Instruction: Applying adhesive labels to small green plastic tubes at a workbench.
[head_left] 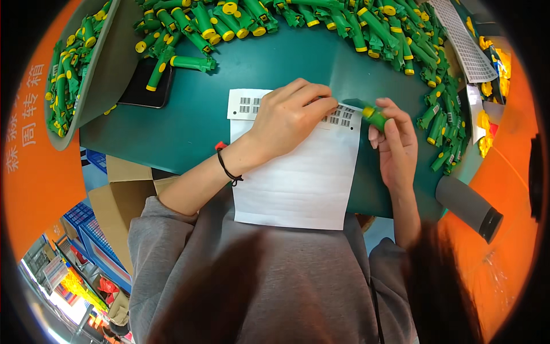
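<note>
On my remote feed, R hand (397, 140) pinches a green plastic tube w/ yellow end (376, 118) by a white paper sheet (295, 183), prob to keep both close. L hand (289, 119) curls over the sheet's b&w barcode labels (346, 118); can't tell if its fingers grip one.

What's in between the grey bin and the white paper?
In the head view, a flat black phone-like thing lies beside the grey bin, then green tabletop up to the white paper.
</note>
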The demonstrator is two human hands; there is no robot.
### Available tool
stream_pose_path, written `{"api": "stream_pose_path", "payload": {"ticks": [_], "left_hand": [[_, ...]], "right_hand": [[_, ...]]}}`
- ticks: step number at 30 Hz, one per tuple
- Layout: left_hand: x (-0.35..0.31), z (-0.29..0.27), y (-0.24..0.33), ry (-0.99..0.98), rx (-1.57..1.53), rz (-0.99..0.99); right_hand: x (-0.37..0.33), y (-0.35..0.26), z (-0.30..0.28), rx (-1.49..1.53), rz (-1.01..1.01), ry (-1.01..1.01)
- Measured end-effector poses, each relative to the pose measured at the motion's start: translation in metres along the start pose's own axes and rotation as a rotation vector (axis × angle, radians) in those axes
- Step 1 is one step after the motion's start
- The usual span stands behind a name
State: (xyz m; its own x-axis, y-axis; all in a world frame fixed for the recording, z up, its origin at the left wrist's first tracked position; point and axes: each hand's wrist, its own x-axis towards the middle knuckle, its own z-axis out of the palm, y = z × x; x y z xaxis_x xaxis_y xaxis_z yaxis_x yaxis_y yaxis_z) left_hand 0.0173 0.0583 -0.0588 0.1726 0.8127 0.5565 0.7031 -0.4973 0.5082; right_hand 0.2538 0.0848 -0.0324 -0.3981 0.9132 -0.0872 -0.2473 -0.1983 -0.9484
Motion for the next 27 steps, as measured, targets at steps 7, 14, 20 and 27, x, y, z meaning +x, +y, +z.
{"api": "stream_pose_path", "payload": {"ticks": [7, 14, 20, 27], "left_hand": [[0.005, 0.005, 0.003, 0.045, 0.045, 0.019], [0.015, -0.003, 0.004, -0.067, -0.191, -0.23], [0.019, -0.027, 0.018, -0.111, -0.771, -0.638], [0.027, -0.049, 0.04, -0.402, -0.671, -0.668]], "right_hand": [[-0.013, 0.015, 0.002, -0.034, -0.023, -0.099], [-0.007, 0.025, 0.013, -0.257, -0.086, -0.054], [-0.008, 0.025, 0.019, -0.064, -0.007, -0.04], [-0.012, 0.025, 0.016, -0.128, -0.065, -0.06]]}}
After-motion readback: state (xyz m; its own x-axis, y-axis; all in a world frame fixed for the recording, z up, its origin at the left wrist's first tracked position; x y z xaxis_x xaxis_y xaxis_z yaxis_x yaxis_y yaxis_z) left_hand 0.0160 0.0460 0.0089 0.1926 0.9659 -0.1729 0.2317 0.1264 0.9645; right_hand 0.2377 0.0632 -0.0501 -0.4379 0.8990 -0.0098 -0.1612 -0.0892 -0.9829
